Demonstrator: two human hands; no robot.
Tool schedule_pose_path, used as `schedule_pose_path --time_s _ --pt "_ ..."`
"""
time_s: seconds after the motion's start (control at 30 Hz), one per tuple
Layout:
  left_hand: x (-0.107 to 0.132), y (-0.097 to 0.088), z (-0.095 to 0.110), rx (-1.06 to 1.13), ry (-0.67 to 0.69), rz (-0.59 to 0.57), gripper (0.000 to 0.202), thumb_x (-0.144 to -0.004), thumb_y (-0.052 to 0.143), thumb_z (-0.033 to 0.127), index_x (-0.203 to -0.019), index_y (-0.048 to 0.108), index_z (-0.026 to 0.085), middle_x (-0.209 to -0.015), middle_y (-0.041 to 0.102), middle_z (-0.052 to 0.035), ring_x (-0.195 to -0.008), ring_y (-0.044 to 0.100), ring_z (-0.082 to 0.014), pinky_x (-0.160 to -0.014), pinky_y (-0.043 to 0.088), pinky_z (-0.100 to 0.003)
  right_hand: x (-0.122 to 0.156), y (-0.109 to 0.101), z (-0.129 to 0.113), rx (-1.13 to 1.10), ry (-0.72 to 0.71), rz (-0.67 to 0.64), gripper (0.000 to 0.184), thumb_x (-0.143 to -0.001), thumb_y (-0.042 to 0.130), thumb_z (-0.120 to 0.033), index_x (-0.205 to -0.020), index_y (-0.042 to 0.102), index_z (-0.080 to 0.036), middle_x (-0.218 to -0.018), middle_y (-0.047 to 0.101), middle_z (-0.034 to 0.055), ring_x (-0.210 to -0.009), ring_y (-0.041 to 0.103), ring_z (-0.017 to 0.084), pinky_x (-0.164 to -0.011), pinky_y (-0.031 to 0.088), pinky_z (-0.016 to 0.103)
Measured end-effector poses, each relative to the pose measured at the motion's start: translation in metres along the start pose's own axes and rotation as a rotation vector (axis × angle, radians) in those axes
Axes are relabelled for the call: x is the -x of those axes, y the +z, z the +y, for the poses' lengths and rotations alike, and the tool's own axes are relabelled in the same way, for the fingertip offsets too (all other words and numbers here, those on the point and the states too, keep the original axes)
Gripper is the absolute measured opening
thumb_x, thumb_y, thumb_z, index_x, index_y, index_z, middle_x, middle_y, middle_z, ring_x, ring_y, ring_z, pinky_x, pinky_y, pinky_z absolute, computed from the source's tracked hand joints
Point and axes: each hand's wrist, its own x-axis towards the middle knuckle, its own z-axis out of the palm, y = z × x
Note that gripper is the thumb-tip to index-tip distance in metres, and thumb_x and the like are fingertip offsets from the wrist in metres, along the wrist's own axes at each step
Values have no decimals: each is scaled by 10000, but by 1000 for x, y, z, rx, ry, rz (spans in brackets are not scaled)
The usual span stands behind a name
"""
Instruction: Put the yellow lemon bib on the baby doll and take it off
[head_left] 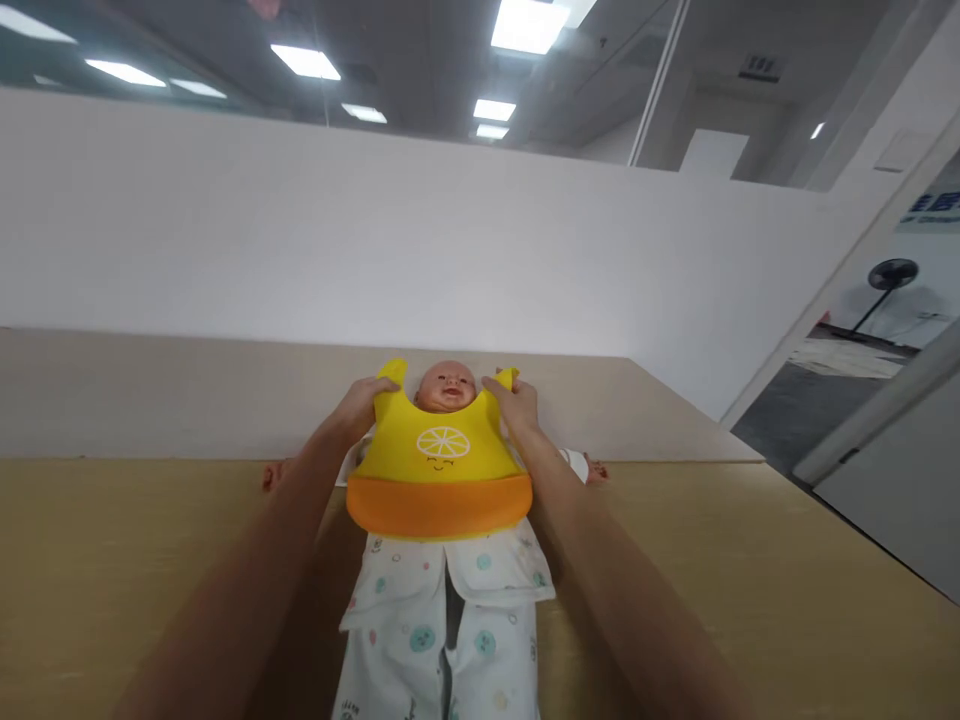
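Note:
A yellow bib (405, 435) with an orange pocket and a white citrus print lies over the chest of a baby doll (448, 380). My left hand (361, 405) grips one neck strap of the bib, left of the doll's head. On the other side, my right hand (519, 402) is closed on the second strap, whose tip shows above the fingers. Both straps stand apart, with the doll's face between them. Face up, the doll wears a white patterned top and trousers (487, 650). Its arms stretch out to both sides, partly behind my forearms.
The doll rests on a wooden table (675, 560), its head over a paler strip (187, 400) at the back. Behind rises a white wall (375, 240) with glass above. At the right, a doorway shows a black fan (892, 274) on a stand.

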Motion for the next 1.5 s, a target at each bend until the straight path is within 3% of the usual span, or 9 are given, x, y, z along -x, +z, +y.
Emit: schedule_pose_path --time_s 0.17,0.43,0.57,0.7,0.93,1.13,1.23,1.37,1.5 --pt "-14 -2 -27 150 -253 -137 127 -564 541 199 -657 599 134 -528 589 -28 -450 541 -146 -464 432 -252 -10 2 22 60 76 54 111 -589 639 -242 -632 554 -184 -487 482 -53 -470 442 100 -445 341 220" --pt "-12 9 -29 252 -446 -242 233 -709 500 306 -695 642 121 -562 655 -82 -505 608 -201 -511 497 -296 -17 6 27 -167 387 -101 85 -644 560 -168 -727 555 -181 -513 536 -39 -480 512 125 -482 421 234" --pt "-12 9 -33 270 -420 -282 227 -754 504 272 -789 664 115 -635 692 -78 -572 647 -204 -568 520 -294 -12 5 23 -318 504 -271 122 -747 506 -278 -775 574 -181 -583 602 -5 -546 575 158 -571 491 273" --pt "-12 7 -34 313 -364 -259 229 -708 541 223 -869 668 121 -671 705 -70 -596 659 -217 -599 526 -315 -11 7 17 -385 436 -207 62 -763 541 -237 -779 581 -192 -647 641 -13 -621 599 142 -652 501 245" --pt "-11 5 -31 380 -312 -183 216 -607 550 170 -792 658 139 -658 699 -49 -644 667 -229 -619 518 -321 -19 7 16 -296 458 -107 63 -718 515 -122 -695 561 -159 -542 584 -6 -483 525 123 -549 458 236" --pt "-10 7 -31 408 -248 -254 122 -543 513 169 -629 597 146 -526 619 -18 -535 621 -180 -583 502 -286 -26 5 23 -98 662 -307 109 -674 537 -168 -720 636 -164 -563 634 46 -588 621 208 -622 508 332" --pt "-8 9 -32 422 -229 -277 169 -556 523 168 -691 620 139 -555 629 -11 -486 590 -147 -540 485 -260 -30 9 26 -65 612 -414 98 -624 606 -176 -707 658 -192 -598 660 51 -641 639 230 -642 518 355" --pt "-6 10 -33 425 -241 -268 253 -577 537 167 -804 645 136 -682 692 -33 -608 651 -186 -624 514 -294 -33 15 31 -83 575 -602 112 -630 641 -265 -706 663 -185 -637 676 76 -693 646 245 -671 523 365" --pt "-6 9 -34 434 -250 -291 257 -596 547 180 -828 647 135 -702 703 -51 -696 676 -225 -703 521 -330 -34 17 36 -55 508 -607 189 -634 651 -341 -724 669 -176 -656 682 77 -707 644 247 -662 522 361"
